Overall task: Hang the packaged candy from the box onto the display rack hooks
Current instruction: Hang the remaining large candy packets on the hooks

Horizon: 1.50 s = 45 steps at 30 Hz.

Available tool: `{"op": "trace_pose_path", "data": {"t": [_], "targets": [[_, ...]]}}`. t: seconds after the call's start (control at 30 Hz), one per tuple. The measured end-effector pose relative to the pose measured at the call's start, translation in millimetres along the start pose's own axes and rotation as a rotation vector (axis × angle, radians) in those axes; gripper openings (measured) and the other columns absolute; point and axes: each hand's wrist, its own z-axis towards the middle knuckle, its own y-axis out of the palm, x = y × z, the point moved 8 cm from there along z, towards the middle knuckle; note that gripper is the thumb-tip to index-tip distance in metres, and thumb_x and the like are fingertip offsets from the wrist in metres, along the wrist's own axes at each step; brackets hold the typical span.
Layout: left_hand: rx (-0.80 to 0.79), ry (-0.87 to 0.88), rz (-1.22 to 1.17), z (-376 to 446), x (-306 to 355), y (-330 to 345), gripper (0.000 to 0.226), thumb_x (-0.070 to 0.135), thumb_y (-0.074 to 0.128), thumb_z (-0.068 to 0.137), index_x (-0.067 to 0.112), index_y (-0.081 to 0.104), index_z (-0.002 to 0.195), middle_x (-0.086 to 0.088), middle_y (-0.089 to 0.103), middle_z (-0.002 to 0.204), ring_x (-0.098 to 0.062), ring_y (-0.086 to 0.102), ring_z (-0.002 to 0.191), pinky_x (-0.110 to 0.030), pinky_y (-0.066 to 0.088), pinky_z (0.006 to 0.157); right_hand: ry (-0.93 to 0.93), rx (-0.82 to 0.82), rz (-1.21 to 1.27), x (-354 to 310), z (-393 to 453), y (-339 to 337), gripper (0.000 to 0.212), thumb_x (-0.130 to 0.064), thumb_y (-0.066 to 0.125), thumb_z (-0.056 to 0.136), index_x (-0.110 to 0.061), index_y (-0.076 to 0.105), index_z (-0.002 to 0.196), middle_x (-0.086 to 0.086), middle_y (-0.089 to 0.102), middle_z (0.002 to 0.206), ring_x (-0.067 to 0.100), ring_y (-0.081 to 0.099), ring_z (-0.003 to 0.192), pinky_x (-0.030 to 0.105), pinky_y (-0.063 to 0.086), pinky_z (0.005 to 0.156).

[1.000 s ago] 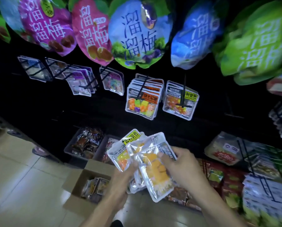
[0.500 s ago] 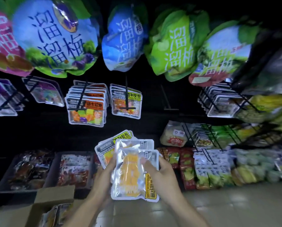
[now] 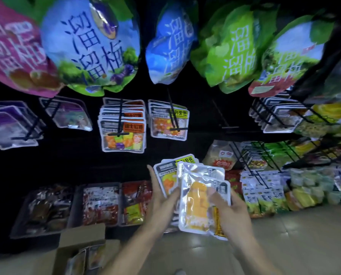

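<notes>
I hold a fanned stack of candy packs in front of the rack, silver backs up, yellow candy showing through the top one. My left hand supports the stack from the left and beneath, thumb up along its edge. My right hand grips the top pack at its right side. The cardboard box with more packs stands open at the lower left. Above hang matching packs with a yellow label on a black hook, and beside them a fuller hook of orange-label packs.
Large plum bags hang along the top row. An empty black hook sticks out right of the yellow-label packs. Trays of red snack packs line the bottom shelf. More packed hooks crowd the right. Beige floor tiles lie below.
My view has swung right and closer to the rack; the box has slid to the lower left. Both hands keep the stack, and the top pack has straightened to upright.
</notes>
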Motion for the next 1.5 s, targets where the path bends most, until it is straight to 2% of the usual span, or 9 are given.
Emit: {"op": "trace_pose_path", "data": {"t": [0.2, 0.4, 0.53, 0.77, 0.9, 1.0, 1.27, 1.37, 1.5], "targets": [[0.075, 0.052, 0.042, -0.1, -2.0, -36.1, 0.098, 0.068, 0.063, 0.082, 0.084, -0.021, 0.130, 0.022, 0.044, 0.158, -0.014, 0.059, 0.134, -0.054, 0.043, 0.115, -0.048, -0.037, -0.022, -7.1, -8.9, 31.2, 0.009, -0.034, 0.065, 0.097, -0.030, 0.073, 0.100, -0.020, 0.075, 0.088, 0.013, 0.069, 0.094, 0.036, 0.052, 0.082], [0.066, -0.080, -0.152, 5.3, -20.6, -54.4, 0.129, 0.083, 0.082, 0.050, 0.071, -0.004, 0.146, 0.013, 0.064, 0.138, -0.018, 0.071, 0.116, -0.052, 0.059, 0.095, -0.139, -0.084, -0.151, -16.5, -8.5, 54.6, 0.011, -0.033, 0.066, 0.097, -0.028, 0.075, 0.096, -0.014, 0.077, 0.084, 0.002, 0.070, 0.077, 0.025, 0.048, 0.068], [0.073, -0.128, -0.230, 2.5, -17.7, -43.9, 0.073, 0.051, 0.091, 0.069, 0.021, 0.062, 0.129, -0.002, 0.080, 0.106, -0.025, 0.078, 0.097, -0.050, 0.062, 0.085, -0.198, -0.147, -0.221, -26.7, 0.5, 55.0, 0.019, -0.045, 0.068, 0.093, -0.031, 0.077, 0.083, 0.006, 0.069, 0.070, 0.024, 0.057, 0.063, 0.028, 0.042, 0.062], [0.141, -0.122, -0.255, 17.5, -25.9, -18.8, 0.068, 0.047, 0.089, 0.070, 0.029, 0.062, 0.130, -0.002, 0.079, 0.114, -0.027, 0.076, 0.106, -0.053, 0.057, 0.098, -0.174, -0.228, -0.269, -25.1, 36.6, 20.2, 0.036, -0.063, 0.054, 0.087, -0.034, 0.075, 0.080, 0.007, 0.028, 0.060, 0.018, 0.029, 0.055, 0.021, 0.024, 0.048], [0.167, -0.162, -0.307, 21.2, -40.8, 18.0, 0.070, 0.057, 0.088, 0.060, 0.039, 0.061, 0.123, 0.000, 0.077, 0.118, -0.027, 0.074, 0.111, -0.055, 0.055, 0.100, -0.247, -0.275, -0.338, -29.6, 59.8, -5.4, 0.033, -0.064, 0.053, 0.091, -0.038, 0.074, 0.094, 0.030, 0.065, 0.089, 0.046, 0.059, 0.071, 0.043, 0.056, 0.069], [0.192, -0.132, -0.230, 29.2, -48.2, 40.3, 0.074, 0.052, 0.092, 0.068, 0.037, 0.058, 0.133, 0.000, 0.074, 0.127, -0.028, 0.071, 0.118, -0.059, 0.051, 0.106, -0.303, -0.315, -0.398, -34.2, 78.2, -23.8, 0.034, -0.065, 0.048, 0.091, -0.040, 0.071, 0.093, 0.030, 0.059, 0.078, 0.035, 0.053, 0.059, 0.042, 0.041, 0.055], [0.370, -0.088, -0.266, 29.0, -54.0, 60.3, 0.063, 0.028, 0.085, 0.071, 0.016, 0.065, 0.129, -0.005, 0.079, 0.112, -0.026, 0.076, 0.103, -0.042, 0.059, 0.090, -0.202, -0.360, -0.139, -45.4, 129.2, -65.7, 0.040, -0.050, 0.052, 0.098, -0.016, 0.073, 0.103, -0.020, 0.069, 0.093, 0.003, 0.064, 0.100, 0.020, 0.045, 0.092], [0.407, -0.109, -0.235, 19.7, -58.2, 57.5, 0.058, 0.033, 0.080, 0.077, 0.016, 0.062, 0.129, -0.002, 0.076, 0.110, -0.013, 0.074, 0.088, -0.024, 0.055, 0.063, 0.016, -0.441, -0.008, -46.8, 133.1, -70.6, 0.011, -0.041, 0.063, 0.095, -0.036, 0.070, 0.101, -0.021, 0.066, 0.113, 0.005, 0.053, 0.125, 0.038, 0.037, 0.114], [0.438, -0.131, -0.240, 15.0, -64.8, 44.6, 0.060, 0.039, 0.077, 0.075, 0.009, 0.068, 0.126, -0.010, 0.080, 0.101, -0.027, 0.075, 0.079, -0.027, 0.059, 0.054, 0.094, -0.634, -0.013, -48.6, 130.9, -64.6, 0.029, -0.030, 0.081, 0.077, -0.025, 0.079, 0.106, -0.001, 0.077, 0.115, 0.023, 0.070, 0.114, 0.055, 0.051, 0.102]]}}
